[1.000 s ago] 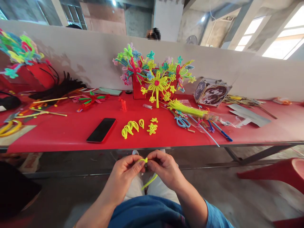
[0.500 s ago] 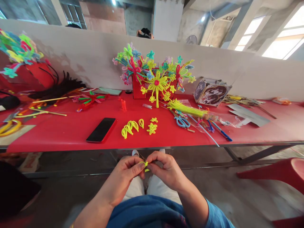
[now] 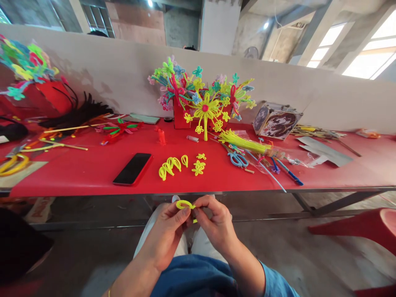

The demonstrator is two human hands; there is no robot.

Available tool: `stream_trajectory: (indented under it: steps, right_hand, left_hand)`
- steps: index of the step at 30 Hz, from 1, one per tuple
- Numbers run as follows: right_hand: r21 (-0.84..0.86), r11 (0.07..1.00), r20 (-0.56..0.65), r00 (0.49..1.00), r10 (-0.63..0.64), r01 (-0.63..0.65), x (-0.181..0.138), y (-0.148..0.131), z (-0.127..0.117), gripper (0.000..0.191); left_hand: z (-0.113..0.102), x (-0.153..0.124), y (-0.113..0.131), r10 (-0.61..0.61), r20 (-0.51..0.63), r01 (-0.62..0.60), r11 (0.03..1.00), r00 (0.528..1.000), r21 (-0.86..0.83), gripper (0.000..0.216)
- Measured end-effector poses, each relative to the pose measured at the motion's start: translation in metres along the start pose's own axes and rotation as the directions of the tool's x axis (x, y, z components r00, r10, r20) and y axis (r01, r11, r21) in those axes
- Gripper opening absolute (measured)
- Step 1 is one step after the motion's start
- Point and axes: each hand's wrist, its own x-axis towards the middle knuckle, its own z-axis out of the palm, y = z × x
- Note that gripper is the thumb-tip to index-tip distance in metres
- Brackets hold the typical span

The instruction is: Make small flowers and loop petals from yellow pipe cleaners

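Observation:
A yellow pipe cleaner [image 3: 185,203], bent into a loop, is pinched between my two hands above my lap. My left hand [image 3: 169,225] closes on the loop's side with thumb and fingers. At the twisted end, my right hand [image 3: 214,218] pinches with thumb and forefinger. Another bit of yellow shows below the right fingers, partly hidden. On the table ahead lie several yellow loops [image 3: 170,166] and small yellow flowers [image 3: 198,167]. Behind them stands a large yellow pipe-cleaner flower [image 3: 206,109] with a red centre.
A black phone [image 3: 132,168] lies on the red table [image 3: 93,173]. To the right are blue-handled scissors [image 3: 237,159], a bundle of yellow pipe cleaners [image 3: 244,141] and a lantern-like box [image 3: 277,119]. A red stool [image 3: 368,227] stands at right.
The yellow loop has come up into view above my left fingers and is more open. Both hands stay close together, still pinching. The table items look unchanged.

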Motion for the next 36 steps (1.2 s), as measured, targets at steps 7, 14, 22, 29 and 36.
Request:
stream_trajectory:
  steps: [7, 14, 22, 29, 36]
  right_hand:
    - [-0.355, 0.885, 0.186, 0.950, -0.250, 0.302, 0.001, 0.000, -0.008, 0.015]
    - [-0.514, 0.709, 0.418, 0.863, -0.283, 0.482, 0.008, -0.005, -0.026, 0.014]
    - [-0.339, 0.907, 0.297, 0.943, -0.150, 0.251, -0.001, 0.005, -0.014, 0.017]
    - [-0.196, 0.978, 0.215, 0.976, -0.020, 0.063, -0.003, 0.007, -0.009, 0.018]
    - [0.004, 0.998, 0.141, 0.988, 0.065, -0.066, -0.006, 0.011, -0.005, 0.013]
  left_hand:
    - [-0.004, -0.002, 0.005, 0.006, -0.013, -0.005, 0.995, 1.000, 0.096, 0.010]
    - [-0.008, -0.008, 0.017, -0.175, 0.080, 0.139, 0.932, 0.981, 0.334, 0.011]
    - [-0.011, -0.008, 0.014, -0.062, 0.084, 0.004, 0.827, 0.995, 0.562, 0.005]
    - [-0.015, -0.007, 0.012, 0.030, 0.014, -0.032, 0.803, 0.999, 0.594, 0.007]
    - [-0.016, -0.005, 0.013, 0.042, 0.017, -0.043, 0.760, 0.999, 0.649, 0.009]
